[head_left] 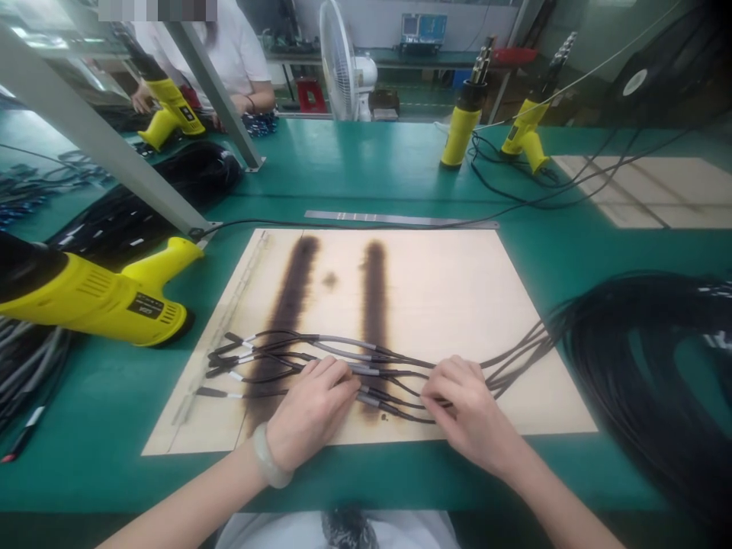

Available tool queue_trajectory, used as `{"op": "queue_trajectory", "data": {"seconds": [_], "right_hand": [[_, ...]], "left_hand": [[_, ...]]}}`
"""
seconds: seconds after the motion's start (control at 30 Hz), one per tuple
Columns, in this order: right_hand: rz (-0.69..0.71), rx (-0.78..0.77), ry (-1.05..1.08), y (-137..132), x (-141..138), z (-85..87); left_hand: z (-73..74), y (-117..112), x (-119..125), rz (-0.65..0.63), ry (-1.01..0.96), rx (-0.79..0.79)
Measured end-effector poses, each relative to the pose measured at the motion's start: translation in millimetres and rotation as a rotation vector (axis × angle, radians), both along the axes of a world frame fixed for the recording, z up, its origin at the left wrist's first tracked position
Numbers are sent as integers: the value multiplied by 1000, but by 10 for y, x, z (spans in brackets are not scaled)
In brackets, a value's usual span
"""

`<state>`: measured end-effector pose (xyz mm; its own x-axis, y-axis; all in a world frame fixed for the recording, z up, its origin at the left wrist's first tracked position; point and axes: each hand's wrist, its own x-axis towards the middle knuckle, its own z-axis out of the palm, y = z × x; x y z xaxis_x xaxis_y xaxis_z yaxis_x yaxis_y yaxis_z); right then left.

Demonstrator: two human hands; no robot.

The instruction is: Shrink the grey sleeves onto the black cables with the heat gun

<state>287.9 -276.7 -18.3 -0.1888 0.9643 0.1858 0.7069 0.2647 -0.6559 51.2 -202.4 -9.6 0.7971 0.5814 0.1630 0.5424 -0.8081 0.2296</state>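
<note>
Several black cables point(400, 357) with grey sleeves point(369, 371) lie side by side across a pale board point(457, 290) that has two dark scorched stripes. My left hand point(320, 400) is closed over the cables near the sleeves, its fingertips pressed on them. Further right, my right hand point(460, 404) pinches the same bundle, with its thumb below and fingers above. The cables' left ends carry black connectors point(211, 393) and small white labels. Exactly which strands each hand grips is partly hidden by the fingers.
A yellow heat gun point(108, 297) lies at the left; more heat guns point(460, 137) stand at the back. A metal ruler point(400, 219) lies behind the board. Coiled black cable point(634, 366) fills the right side. A slanted metal post point(131, 164) rises at left. A co-worker point(245, 61) sits across the table.
</note>
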Motion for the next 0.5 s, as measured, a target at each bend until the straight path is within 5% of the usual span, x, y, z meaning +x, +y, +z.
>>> {"op": "queue_trajectory", "data": {"seconds": [0.27, 0.5], "right_hand": [[-26, 146, -186, -186, 23, -180], [57, 124, -271, -219, 93, -124]], "left_hand": [[87, 64, 132, -23, 115, -118], [68, 41, 173, -70, 137, -129]]}}
